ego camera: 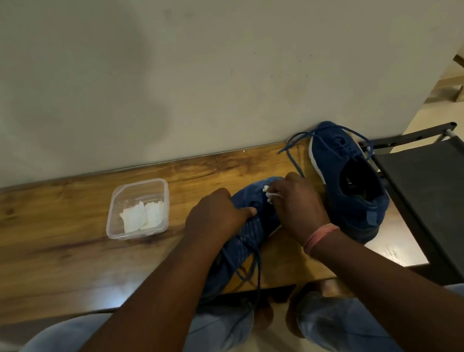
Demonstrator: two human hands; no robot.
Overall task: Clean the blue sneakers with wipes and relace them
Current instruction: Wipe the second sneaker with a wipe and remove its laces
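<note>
The near blue sneaker (250, 227) lies on the wooden counter (57, 260), toe toward the wall; the left hand (218, 213) holds its upper in a curled grip, thumb pressed on the fabric; the right hand (297, 205) pinches a crumpled white wipe (270, 194) against the toe, its grip closed on it; the second sneaker (347, 180) stands just beside the right hand, laces (295, 149) trailing loose; a clear tub (137, 189) of folded wipes sits left of the hands; a pale wall (179, 64) backs the counter; a dark chair (451, 198) stands at the right.
</note>
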